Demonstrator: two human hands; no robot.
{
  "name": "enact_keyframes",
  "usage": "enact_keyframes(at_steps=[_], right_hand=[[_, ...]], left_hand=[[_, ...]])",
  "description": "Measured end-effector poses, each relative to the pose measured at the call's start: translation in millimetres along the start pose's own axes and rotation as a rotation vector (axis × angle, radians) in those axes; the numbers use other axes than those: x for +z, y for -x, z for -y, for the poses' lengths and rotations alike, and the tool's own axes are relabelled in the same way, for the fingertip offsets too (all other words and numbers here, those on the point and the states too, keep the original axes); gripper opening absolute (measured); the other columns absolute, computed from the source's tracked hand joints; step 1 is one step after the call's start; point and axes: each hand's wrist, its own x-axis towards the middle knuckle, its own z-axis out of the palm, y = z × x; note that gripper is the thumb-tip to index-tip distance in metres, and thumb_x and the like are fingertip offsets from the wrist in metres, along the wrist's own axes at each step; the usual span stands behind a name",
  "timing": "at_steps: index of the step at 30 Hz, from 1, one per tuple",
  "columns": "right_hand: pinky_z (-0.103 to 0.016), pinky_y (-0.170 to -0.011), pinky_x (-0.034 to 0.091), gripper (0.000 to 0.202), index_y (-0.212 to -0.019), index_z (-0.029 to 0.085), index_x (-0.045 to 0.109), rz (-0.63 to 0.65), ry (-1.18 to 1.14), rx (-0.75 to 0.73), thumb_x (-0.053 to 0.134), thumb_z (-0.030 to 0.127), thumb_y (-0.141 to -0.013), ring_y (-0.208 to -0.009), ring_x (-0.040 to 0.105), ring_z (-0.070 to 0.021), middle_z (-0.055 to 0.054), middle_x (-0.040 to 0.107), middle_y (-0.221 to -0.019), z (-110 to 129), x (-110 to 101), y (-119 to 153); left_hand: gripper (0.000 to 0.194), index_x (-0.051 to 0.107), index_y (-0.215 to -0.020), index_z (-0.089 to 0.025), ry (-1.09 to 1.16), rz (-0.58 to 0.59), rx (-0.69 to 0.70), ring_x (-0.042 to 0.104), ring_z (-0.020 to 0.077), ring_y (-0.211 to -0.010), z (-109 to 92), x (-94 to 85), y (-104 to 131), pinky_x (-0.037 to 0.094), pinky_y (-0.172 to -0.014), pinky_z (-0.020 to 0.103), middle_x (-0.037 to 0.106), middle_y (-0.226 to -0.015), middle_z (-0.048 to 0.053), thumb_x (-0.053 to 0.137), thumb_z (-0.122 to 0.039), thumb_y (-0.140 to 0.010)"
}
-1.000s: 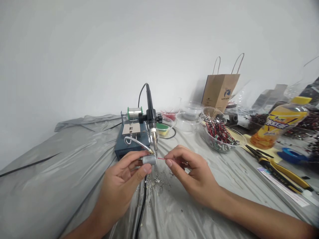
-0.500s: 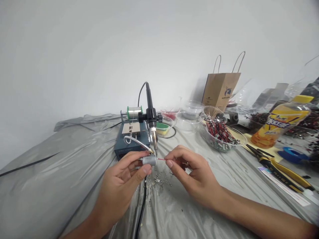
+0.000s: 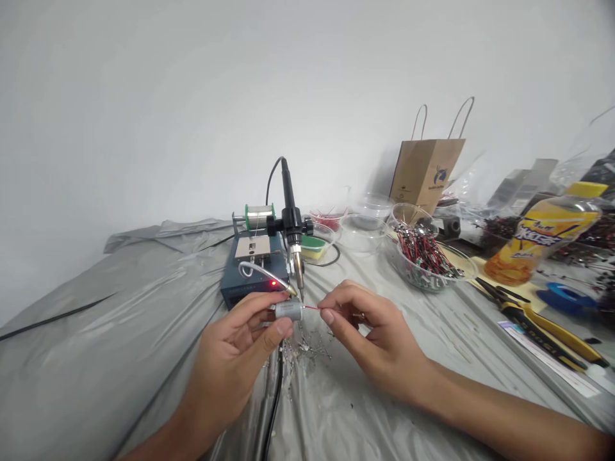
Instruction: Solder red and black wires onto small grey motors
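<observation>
Between thumb and fingers, my left hand [image 3: 240,346] grips a small grey cylinder [image 3: 289,311] with printing on its side, which looks like a small motor. My right hand [image 3: 368,323] pinches a thin red wire [image 3: 312,308] whose other end meets the cylinder's right end. Right above that end is the tip of a soldering iron [image 3: 298,272], clamped upright in a black holder; whether it touches cannot be made out. A curved metal feed tube [image 3: 264,269] reaches down to the same spot from a blue soldering station [image 3: 229,282] with a lit red light.
A solder spool [image 3: 260,216] sits on the station. Solder bits [image 3: 307,349] litter the grey sheet below my hands. To the right are a clear bowl of wired parts [image 3: 427,256], a paper bag [image 3: 425,173], yellow-handled pliers [image 3: 542,326], blue tape [image 3: 565,298] and a yellow-labelled bottle [image 3: 542,237].
A red light on the soldering station has come on. My hands, the cylinder and the wire have hardly moved.
</observation>
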Motion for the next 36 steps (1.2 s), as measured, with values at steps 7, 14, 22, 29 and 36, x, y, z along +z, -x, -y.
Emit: enact_keyframes(at_steps=[7, 14, 22, 29, 36], right_hand=[[-0.025, -0.060, 0.042, 0.011, -0.098, 0.018, 0.068, 0.003, 0.006, 0.011, 0.060, 0.025, -0.101, -0.069, 0.054, -0.0114, -0.001, 0.061, -0.081, 0.2, -0.1, -1.4], [-0.025, -0.060, 0.041, 0.010, -0.099, 0.019, 0.068, 0.005, -0.004, 0.023, 0.060, 0.025, -0.101, -0.069, 0.053, -0.0106, -0.001, 0.062, -0.083, -0.2, 0.7, -1.2], [-0.024, -0.060, 0.042, 0.013, -0.095, 0.018, 0.067, 0.021, -0.024, 0.042, 0.059, 0.027, -0.102, -0.069, 0.053, -0.0104, -0.001, 0.062, -0.082, 1.2, -2.1, -2.5], [-0.023, -0.057, 0.040, 0.016, -0.088, 0.015, 0.067, 0.020, -0.035, 0.006, 0.061, 0.026, -0.098, -0.066, 0.053, -0.0109, -0.002, 0.062, -0.078, -2.5, -7.8, -5.5], [-0.024, -0.066, 0.046, 0.027, -0.093, 0.014, 0.069, -0.136, 0.245, 0.084, 0.055, 0.036, -0.098, -0.070, 0.059, -0.0129, -0.004, 0.068, -0.079, -17.7, -80.0, -35.4]], left_hand=[[0.027, 0.077, -0.114, -0.028, -0.003, 0.020, -0.003, 0.072, 0.0128, -0.088, 1.0, 0.2, 0.2, 0.059, -0.079, 0.016, 0.076, -0.104, 0.002, 0.083, -0.034, -0.088], [0.027, 0.075, -0.116, -0.028, 0.004, 0.034, -0.020, 0.073, 0.0128, -0.084, -0.3, 1.9, 0.0, 0.060, -0.079, 0.017, 0.077, -0.101, 0.001, 0.080, -0.035, -0.090], [0.030, 0.074, -0.116, -0.024, -0.048, 0.038, -0.046, 0.073, 0.0138, -0.082, -2.4, -2.1, -0.7, 0.059, -0.076, 0.016, 0.077, -0.091, 0.003, 0.079, -0.039, -0.090], [0.041, 0.072, -0.112, -0.020, -0.067, 0.022, -0.172, 0.073, 0.0175, -0.086, -2.2, -8.7, 0.7, 0.060, -0.077, 0.018, 0.076, -0.089, 0.004, 0.082, -0.049, -0.085], [0.061, 0.071, -0.100, -0.020, 0.125, 0.083, -0.433, 0.073, 0.0206, -0.076, 10.8, -10.5, 6.8, 0.064, -0.068, 0.022, 0.072, -0.085, 0.002, 0.097, -0.056, -0.059]])
